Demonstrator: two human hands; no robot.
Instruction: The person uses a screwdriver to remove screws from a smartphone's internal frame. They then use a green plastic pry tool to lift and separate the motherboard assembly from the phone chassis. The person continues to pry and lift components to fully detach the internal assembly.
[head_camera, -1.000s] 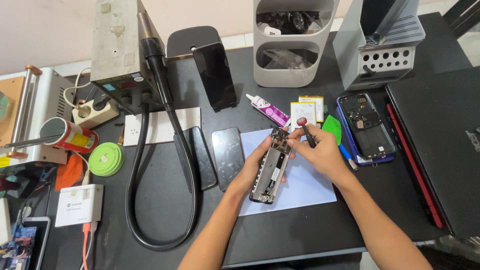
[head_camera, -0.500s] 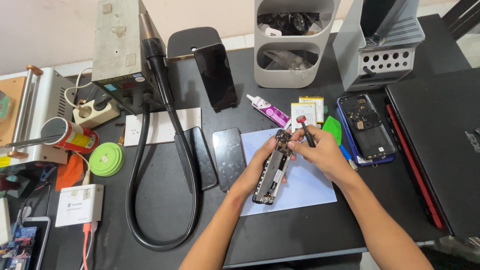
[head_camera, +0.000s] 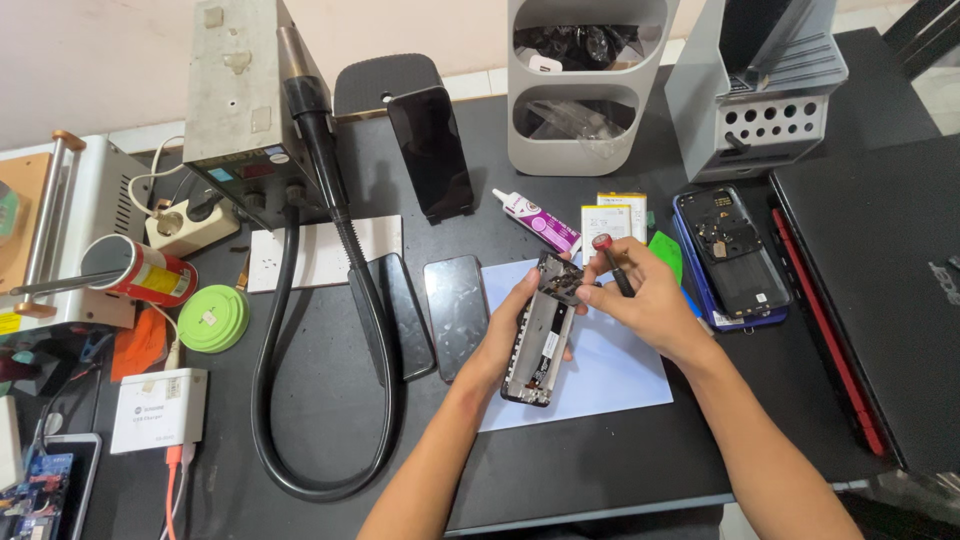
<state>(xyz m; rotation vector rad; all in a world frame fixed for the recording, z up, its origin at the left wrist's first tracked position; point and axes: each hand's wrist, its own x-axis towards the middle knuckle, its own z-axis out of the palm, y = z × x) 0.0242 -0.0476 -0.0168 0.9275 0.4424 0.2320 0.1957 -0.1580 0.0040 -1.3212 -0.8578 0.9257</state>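
Fingers (head_camera: 522, 300) of the left hand (head_camera: 505, 335) wrap the opened phone frame (head_camera: 540, 330), tilted above the pale blue sheet (head_camera: 620, 370) on the bench (head_camera: 600, 460). Right hand (head_camera: 650, 300) fingers pinch a red-capped screwdriver (head_camera: 612, 262) at the frame's far end. A glue tube (head_camera: 537, 220) lies just beyond.

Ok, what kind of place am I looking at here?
Most likely a phone repair bench. The left hand holds an opened phone frame while the right hand works a small screwdriver; a hot-air station, loose screens and a glue tube lie around.
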